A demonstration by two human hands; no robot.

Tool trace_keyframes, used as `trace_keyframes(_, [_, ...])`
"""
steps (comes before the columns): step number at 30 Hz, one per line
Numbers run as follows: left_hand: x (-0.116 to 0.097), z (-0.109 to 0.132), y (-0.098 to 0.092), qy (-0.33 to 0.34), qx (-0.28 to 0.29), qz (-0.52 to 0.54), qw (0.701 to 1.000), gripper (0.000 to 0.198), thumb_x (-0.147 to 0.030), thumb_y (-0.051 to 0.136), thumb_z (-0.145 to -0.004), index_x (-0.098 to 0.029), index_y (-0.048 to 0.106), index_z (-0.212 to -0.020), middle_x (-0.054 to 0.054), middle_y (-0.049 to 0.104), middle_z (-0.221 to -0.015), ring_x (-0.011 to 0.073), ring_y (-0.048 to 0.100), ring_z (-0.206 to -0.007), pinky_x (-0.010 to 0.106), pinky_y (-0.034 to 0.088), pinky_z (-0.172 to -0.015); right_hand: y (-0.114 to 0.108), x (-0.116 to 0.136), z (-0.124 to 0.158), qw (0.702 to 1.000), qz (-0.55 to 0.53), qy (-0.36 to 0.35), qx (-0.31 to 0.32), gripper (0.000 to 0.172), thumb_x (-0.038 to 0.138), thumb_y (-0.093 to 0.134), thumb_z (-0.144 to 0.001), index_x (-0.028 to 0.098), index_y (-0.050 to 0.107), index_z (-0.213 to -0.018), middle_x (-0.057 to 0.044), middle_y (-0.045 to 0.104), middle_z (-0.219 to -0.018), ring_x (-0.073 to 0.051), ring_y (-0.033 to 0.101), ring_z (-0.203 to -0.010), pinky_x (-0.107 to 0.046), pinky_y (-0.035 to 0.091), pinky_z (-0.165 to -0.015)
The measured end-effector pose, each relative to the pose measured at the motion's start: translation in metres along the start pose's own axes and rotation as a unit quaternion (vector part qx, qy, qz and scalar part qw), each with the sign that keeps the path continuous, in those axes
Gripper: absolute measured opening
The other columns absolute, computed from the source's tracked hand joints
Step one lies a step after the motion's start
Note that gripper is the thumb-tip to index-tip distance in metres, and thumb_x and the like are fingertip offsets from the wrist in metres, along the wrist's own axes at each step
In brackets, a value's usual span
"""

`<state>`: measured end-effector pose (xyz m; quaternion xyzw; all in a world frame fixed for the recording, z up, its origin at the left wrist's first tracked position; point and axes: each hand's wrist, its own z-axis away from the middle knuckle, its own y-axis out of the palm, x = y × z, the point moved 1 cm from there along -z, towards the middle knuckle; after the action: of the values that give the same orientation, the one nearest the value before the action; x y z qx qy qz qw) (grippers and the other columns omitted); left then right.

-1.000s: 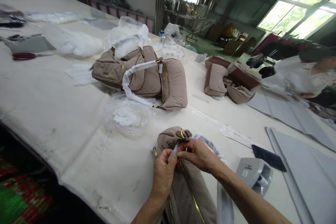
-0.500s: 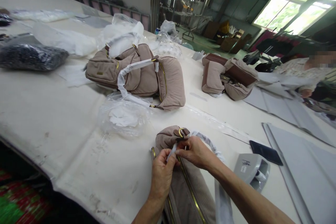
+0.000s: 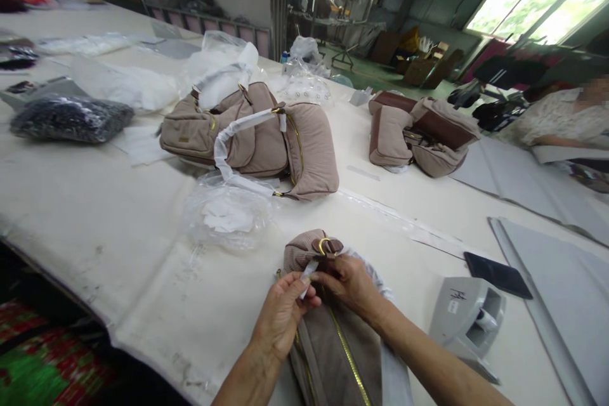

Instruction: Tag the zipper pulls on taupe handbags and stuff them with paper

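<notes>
A taupe ribbed bag (image 3: 328, 349) with brass zippers (image 3: 349, 355) lies on the table in front of me. At its far end is a brown tab with a gold-coloured ring (image 3: 323, 246). My left hand (image 3: 280, 314) pinches a small white strip (image 3: 309, 268) just below that tab. My right hand (image 3: 354, 285) is closed beside it, thumb and fingers meeting at the strip by the zipper's end. My fingers hide part of the strip and whatever it lies against. A handle in white wrapping (image 3: 375, 273) runs behind my right hand.
Taupe bags (image 3: 311, 152) with a wrapped handle lie ahead, beside a clear plastic bag (image 3: 228, 212). More taupe and brown bags (image 3: 390, 136) lie farther right. A grey tape dispenser (image 3: 464, 314), a dark flat pouch (image 3: 497, 274) and grey boards (image 3: 561, 298) are rightward. A person (image 3: 556, 117) sits across.
My left hand has turned slightly and shifted left and down. My right hand has moved a little right, staying at the strip. The person's arm at the far right has changed position.
</notes>
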<state>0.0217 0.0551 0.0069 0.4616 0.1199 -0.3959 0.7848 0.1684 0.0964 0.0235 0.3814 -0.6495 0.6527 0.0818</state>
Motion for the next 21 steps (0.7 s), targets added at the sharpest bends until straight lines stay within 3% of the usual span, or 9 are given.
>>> trace_keyframes(6, [-0.007,0.004,-0.001,-0.025,0.001,0.012,1.000,0.027,-0.018,0.071,-0.066,-0.016,0.052,-0.084,-0.001,0.058,-0.059,0.0104,0.056,-0.055,0.028,0.052,-0.061,-0.024,0.010,0.004,0.974,0.069,-0.215,-0.033,0.024,0.029,0.049,-0.088,0.016,0.056,-0.069,-0.001,0.053,-0.061,-0.010,0.045,-0.054,-0.022,0.031,-0.050])
trace_keyframes(9, [-0.007,0.004,0.000,-0.018,-0.002,0.031,0.999,0.032,-0.016,0.071,-0.065,-0.018,0.046,-0.087,-0.002,0.058,-0.063,0.0104,0.055,-0.057,0.029,0.051,-0.060,-0.028,0.015,0.002,0.953,0.115,-0.279,-0.029,0.013,0.021,0.047,-0.089,0.019,0.059,-0.087,0.000,0.056,-0.067,-0.010,0.047,-0.057,-0.022,0.033,-0.052])
trace_keyframes(11, [-0.006,0.004,0.001,-0.011,0.004,0.037,0.999,0.033,-0.017,0.071,-0.065,-0.018,0.045,-0.085,-0.003,0.057,-0.063,0.0099,0.054,-0.057,0.028,0.051,-0.059,-0.027,0.016,-0.003,0.938,0.143,-0.315,-0.003,0.017,0.020,0.046,-0.090,0.020,0.057,-0.102,0.000,0.058,-0.070,-0.011,0.050,-0.062,-0.023,0.035,-0.055])
trace_keyframes(16, [-0.004,0.005,0.003,-0.010,0.019,0.039,0.999,0.031,-0.021,0.073,-0.063,-0.017,0.044,-0.075,-0.003,0.055,-0.059,0.0095,0.053,-0.056,0.026,0.050,-0.058,-0.018,0.017,-0.012,0.905,0.207,-0.373,0.011,0.019,0.021,0.042,-0.091,0.015,0.055,-0.103,-0.001,0.059,-0.069,-0.014,0.052,-0.065,-0.027,0.035,-0.055])
trace_keyframes(21, [-0.003,0.004,0.005,-0.034,0.024,0.051,0.998,0.034,-0.025,0.074,-0.061,-0.018,0.042,-0.068,-0.004,0.055,-0.055,0.0094,0.054,-0.053,0.023,0.047,-0.056,-0.002,0.017,-0.012,0.906,0.229,-0.354,-0.035,0.021,0.021,0.037,-0.092,0.014,0.057,-0.089,-0.002,0.058,-0.065,-0.014,0.050,-0.060,-0.029,0.031,-0.051])
